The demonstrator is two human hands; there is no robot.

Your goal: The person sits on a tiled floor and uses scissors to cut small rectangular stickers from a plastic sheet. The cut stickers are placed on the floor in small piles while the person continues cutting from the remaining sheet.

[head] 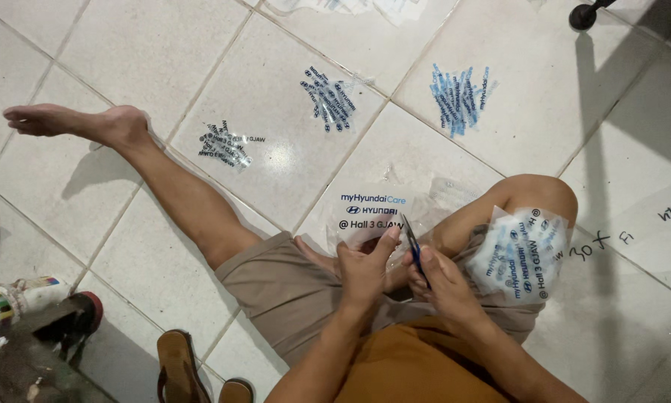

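gripping a clear printed sheet (373,216), left hand (365,269); right hand (444,287) closed around scissors (414,246)

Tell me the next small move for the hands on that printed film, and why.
Probably close the scissors in the right hand a little further along the clear printed sheet, since the left hand pinches its edge at the blades.

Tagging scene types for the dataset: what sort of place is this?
Probably a home or small workshop floor. The person sits on pale floor tiles, cutting a clear printed sheet with scissors; cut sticker piles and sandals lie around.
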